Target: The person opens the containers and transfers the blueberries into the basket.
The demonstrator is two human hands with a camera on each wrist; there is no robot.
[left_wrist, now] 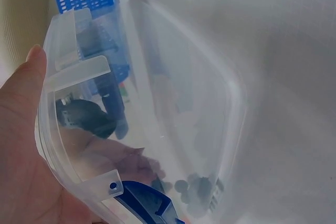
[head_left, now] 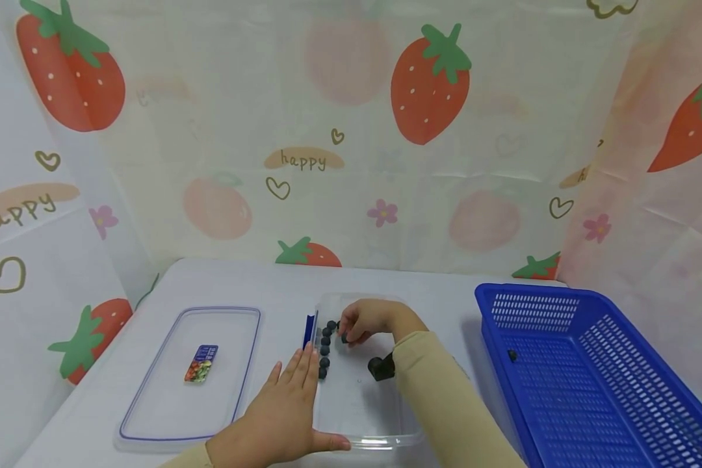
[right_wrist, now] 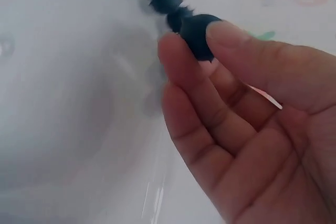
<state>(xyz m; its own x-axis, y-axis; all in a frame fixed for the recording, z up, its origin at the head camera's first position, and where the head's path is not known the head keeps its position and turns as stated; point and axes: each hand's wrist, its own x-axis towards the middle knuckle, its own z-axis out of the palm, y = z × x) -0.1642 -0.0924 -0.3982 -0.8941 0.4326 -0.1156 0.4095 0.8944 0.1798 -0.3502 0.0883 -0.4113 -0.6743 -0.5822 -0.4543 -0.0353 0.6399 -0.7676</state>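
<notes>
My right hand (head_left: 370,321) pinches a dark blueberry (right_wrist: 198,36) between thumb and fingertips, inside a clear plastic container (head_left: 374,426). Close by, several blueberries (head_left: 324,350) form a line along the container's left wall; some of that line shows past the fingertips in the right wrist view. My left hand (head_left: 281,406) lies along the left side of the container, its fingers straight and its thumb spread towards the near rim. A blue latch (head_left: 309,330) stands out from that same side, just beyond the left fingertips. Through the clear wall, the left wrist view shows the right hand and berries blurred.
To the left, a clear lid (head_left: 152,396) with a blue seal line lies flat, bearing a colourful label (head_left: 201,364). A blue slotted basket (head_left: 597,383) stands at the right with one blueberry (head_left: 511,355) in it. A strawberry-print cloth (head_left: 351,214) hangs behind the white table.
</notes>
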